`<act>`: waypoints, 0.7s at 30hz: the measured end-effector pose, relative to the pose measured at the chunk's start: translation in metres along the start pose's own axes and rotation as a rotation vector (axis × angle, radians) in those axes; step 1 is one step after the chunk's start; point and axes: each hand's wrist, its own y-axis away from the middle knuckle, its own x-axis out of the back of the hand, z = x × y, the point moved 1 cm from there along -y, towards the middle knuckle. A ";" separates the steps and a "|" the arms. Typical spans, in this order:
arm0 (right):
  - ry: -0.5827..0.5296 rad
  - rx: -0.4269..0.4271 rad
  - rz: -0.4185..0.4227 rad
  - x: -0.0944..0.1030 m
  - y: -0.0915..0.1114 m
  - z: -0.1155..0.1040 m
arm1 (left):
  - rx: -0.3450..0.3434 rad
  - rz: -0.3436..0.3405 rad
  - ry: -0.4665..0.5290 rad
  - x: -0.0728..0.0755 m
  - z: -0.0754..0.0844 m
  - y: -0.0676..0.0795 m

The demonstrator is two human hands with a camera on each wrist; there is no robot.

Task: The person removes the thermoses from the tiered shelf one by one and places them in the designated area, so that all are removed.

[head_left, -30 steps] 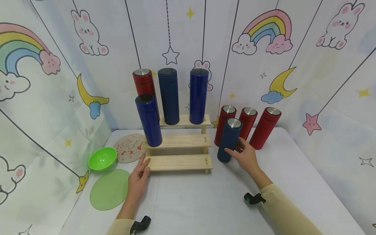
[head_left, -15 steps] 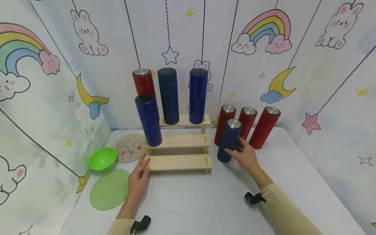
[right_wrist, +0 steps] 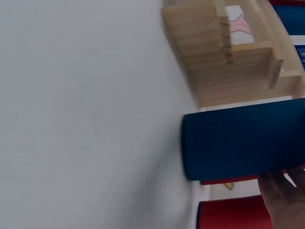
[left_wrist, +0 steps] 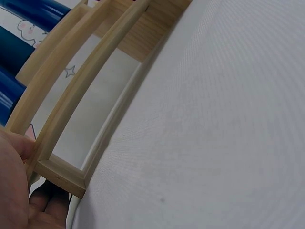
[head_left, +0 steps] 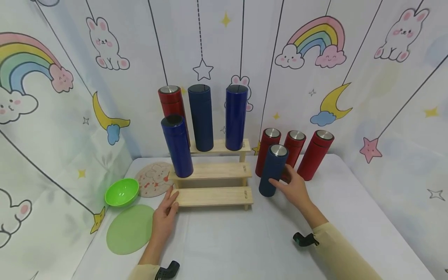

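My right hand holds the lower part of a dark blue thermos with a silver lid top, thumb on the near side. Its other fingers are mostly hidden behind it in the head view. The thermos stands upright on the white table, right of a three-step wooden rack. My left hand grips the left end of the rack's lowest step; in the left wrist view its fingers lie against the end. A bright blue thermos stands at the left of the middle step.
On the top step stand a red thermos, a dark blue thermos and a blue thermos. Three red thermoses stand at right behind my right hand. A green bowl, green mat and rabbit-print mat lie left.
The head view has tilted up a little, so everything sits slightly lower in it. Both hands keep their holds, and the thermoses and rack stay in place.
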 end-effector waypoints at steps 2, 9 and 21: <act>-0.002 0.008 0.015 0.005 0.002 -0.005 | 0.004 0.001 -0.004 -0.001 0.000 0.003; 0.003 0.129 0.083 0.028 -0.012 -0.041 | -0.019 0.008 -0.018 -0.002 0.000 0.001; -0.012 0.206 0.073 0.052 -0.035 -0.081 | -0.014 0.002 -0.001 0.000 -0.003 -0.001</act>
